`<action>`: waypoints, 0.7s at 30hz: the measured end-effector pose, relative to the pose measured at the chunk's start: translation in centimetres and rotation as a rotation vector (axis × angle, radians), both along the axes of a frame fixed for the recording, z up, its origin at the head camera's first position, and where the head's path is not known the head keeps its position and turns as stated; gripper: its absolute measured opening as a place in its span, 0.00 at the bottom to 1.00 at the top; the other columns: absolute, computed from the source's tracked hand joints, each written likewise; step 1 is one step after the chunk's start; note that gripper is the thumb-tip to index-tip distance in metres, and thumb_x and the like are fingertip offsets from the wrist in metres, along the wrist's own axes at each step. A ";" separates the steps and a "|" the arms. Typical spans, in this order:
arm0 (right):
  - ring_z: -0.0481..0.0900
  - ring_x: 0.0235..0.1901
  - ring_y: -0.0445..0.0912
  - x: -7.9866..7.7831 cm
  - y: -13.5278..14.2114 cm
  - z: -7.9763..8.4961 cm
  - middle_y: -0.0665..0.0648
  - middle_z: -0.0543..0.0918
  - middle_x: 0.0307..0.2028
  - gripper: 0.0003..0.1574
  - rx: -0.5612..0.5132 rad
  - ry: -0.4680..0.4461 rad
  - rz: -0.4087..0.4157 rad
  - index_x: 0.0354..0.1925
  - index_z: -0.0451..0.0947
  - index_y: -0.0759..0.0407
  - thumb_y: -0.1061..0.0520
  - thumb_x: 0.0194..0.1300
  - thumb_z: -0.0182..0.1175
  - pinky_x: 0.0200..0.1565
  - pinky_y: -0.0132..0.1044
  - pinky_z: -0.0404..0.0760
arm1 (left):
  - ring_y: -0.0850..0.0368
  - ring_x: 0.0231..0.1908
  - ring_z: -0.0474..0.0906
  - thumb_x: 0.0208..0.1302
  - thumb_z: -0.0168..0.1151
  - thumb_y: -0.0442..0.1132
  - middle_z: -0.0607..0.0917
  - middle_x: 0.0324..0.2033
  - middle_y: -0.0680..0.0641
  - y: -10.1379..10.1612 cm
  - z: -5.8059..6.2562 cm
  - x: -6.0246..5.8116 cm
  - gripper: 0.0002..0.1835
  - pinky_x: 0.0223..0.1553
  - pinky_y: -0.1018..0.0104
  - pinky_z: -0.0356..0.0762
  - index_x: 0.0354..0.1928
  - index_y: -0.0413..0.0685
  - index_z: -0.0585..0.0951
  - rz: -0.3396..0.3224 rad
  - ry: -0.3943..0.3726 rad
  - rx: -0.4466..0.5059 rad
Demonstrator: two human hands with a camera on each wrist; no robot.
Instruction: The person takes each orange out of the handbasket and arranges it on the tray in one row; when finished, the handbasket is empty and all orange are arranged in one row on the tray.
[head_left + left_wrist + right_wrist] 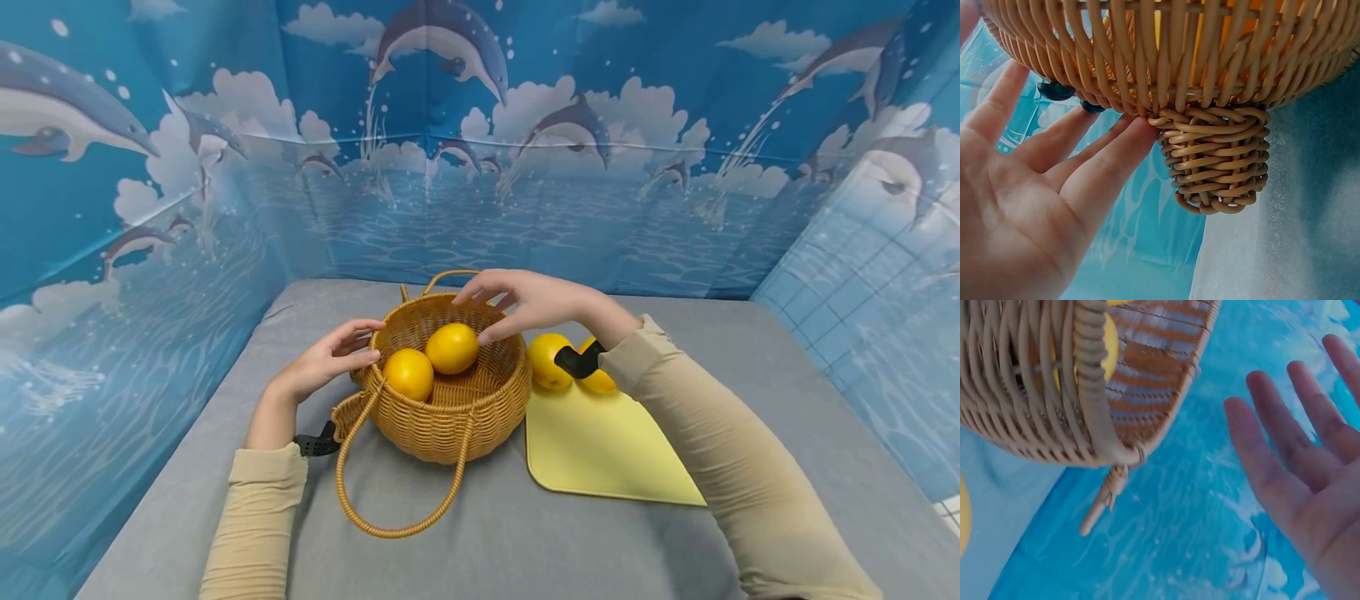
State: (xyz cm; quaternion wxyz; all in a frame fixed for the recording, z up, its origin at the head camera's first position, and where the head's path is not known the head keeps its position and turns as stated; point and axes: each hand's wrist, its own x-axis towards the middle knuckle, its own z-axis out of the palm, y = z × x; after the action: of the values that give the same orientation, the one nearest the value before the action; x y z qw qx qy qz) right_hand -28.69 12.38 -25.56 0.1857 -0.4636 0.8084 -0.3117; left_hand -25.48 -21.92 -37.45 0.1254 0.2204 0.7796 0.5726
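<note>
A round wicker basket [450, 429] stands mid-table with two yellow lemons, a left lemon [408, 375] and a right lemon [452, 348], inside. My left hand [326, 360] is at the basket's left side. In the left wrist view its extended fingers [1113, 164] touch the weave near a small woven knob [1216, 162]. Over the basket's right rear rim hovers my right hand [528, 302], fingers loosely bent and holding nothing. The right wrist view shows its fingers [1275, 428] spread apart, away from the rim.
Right of the basket, two more lemons, one nearer [551, 360] and one partly hidden by the right wrist [597, 382], lie at the top of a yellow mat [600, 450]. One basket handle [393, 532] droops forward onto the grey table [585, 550]. A dolphin-print curtain [480, 217] surrounds the table.
</note>
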 end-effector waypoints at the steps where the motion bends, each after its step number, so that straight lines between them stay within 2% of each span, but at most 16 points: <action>1: 0.68 0.56 0.46 -0.1 -0.5 0.0 0.51 0.70 0.59 0.31 0.015 -0.001 0.019 0.61 0.69 0.53 0.53 0.60 0.65 0.56 0.45 0.71 | 0.41 0.68 0.52 0.68 0.57 0.42 0.60 0.68 0.43 0.0 0.0 0.0 0.28 0.62 0.39 0.55 0.67 0.48 0.63 -0.001 -0.001 0.001; 7: 0.70 0.54 0.50 -1.0 -2.8 -0.8 0.53 0.71 0.57 0.31 0.100 -0.040 0.094 0.60 0.70 0.56 0.55 0.60 0.65 0.52 0.41 0.74 | 0.40 0.68 0.51 0.68 0.57 0.42 0.60 0.68 0.43 0.0 -0.1 0.0 0.28 0.62 0.39 0.55 0.67 0.47 0.63 0.000 -0.003 0.011; 15: 0.67 0.60 0.51 -1.8 -5.0 -2.4 0.52 0.68 0.62 0.34 0.200 -0.107 0.124 0.63 0.68 0.57 0.56 0.60 0.65 0.57 0.43 0.71 | 0.41 0.68 0.51 0.68 0.57 0.43 0.59 0.68 0.43 -0.1 -0.1 0.1 0.28 0.62 0.38 0.54 0.67 0.50 0.63 0.004 -0.019 0.001; 21: 0.66 0.61 0.57 -2.1 -6.4 -3.0 0.53 0.70 0.61 0.34 0.265 -0.127 0.161 0.62 0.68 0.58 0.58 0.59 0.66 0.59 0.50 0.68 | 0.40 0.68 0.51 0.68 0.57 0.43 0.59 0.68 0.43 0.0 0.1 0.0 0.28 0.62 0.38 0.54 0.67 0.50 0.63 0.006 -0.013 0.000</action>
State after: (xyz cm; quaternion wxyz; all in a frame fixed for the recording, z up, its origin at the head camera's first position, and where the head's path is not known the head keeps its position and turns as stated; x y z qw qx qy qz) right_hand -30.84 5.94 -28.56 0.3204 -0.4775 0.7893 -0.2151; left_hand -25.44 -21.96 -37.39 0.1290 0.2145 0.7795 0.5743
